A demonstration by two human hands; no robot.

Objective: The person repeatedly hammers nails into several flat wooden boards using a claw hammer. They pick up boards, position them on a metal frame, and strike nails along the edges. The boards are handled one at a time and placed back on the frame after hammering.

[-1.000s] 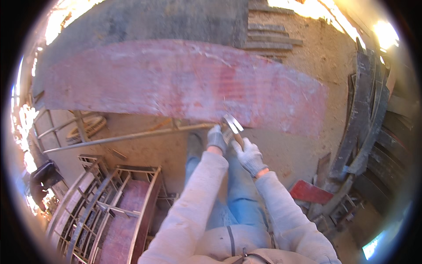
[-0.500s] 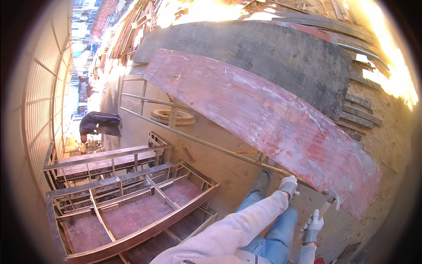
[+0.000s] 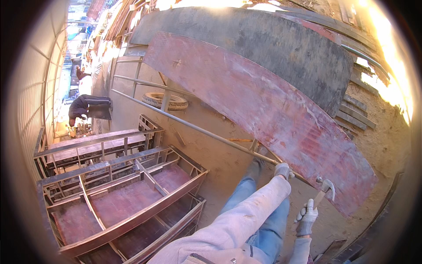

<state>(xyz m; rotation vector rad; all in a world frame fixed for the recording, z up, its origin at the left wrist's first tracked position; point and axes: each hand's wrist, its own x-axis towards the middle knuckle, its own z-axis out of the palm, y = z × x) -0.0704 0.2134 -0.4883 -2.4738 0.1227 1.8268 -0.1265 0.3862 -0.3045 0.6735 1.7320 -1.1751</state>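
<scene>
Right of red-lined frame [image 3: 145,210]: left hand [image 3: 283,170] curled, hold unclear; right hand [image 3: 306,218] grips hammer [image 3: 324,189].

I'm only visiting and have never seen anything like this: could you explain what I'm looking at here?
There is no machine here, only a person at work. The view comes from a wide fisheye camera worn on that person's head, looking down, which is why straight edges bend. The gloved right hand holds a hammer. The gloved left hand is at the near edge of a long reddish board; whether it holds anything is too small to tell. A rail runs off leftward from near that hand, and a dark board lies beyond the reddish one. A tyre lies on the ground.
</scene>
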